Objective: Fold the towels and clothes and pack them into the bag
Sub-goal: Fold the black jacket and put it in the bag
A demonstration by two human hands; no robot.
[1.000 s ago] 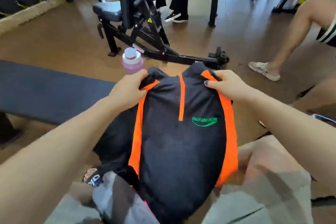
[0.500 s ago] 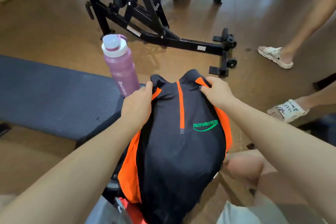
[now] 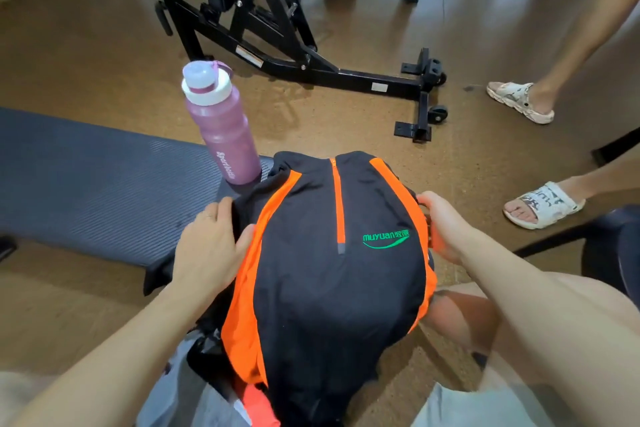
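Head view, one item in hand: black-and-orange shirt, laid face-up over the person's lap and the near end of the padded bench. Left hand: fingers straight and together, pressing flat on the shirt's left side. Right hand: fingers curled, gripping the right edge. Step, judged: sides being tucked under; next comes a fold across its length. Bag: cannot tell. Room: pink bottle stands just beside the collar, easily knocked; bench open leftward; sandalled feet near on the right.
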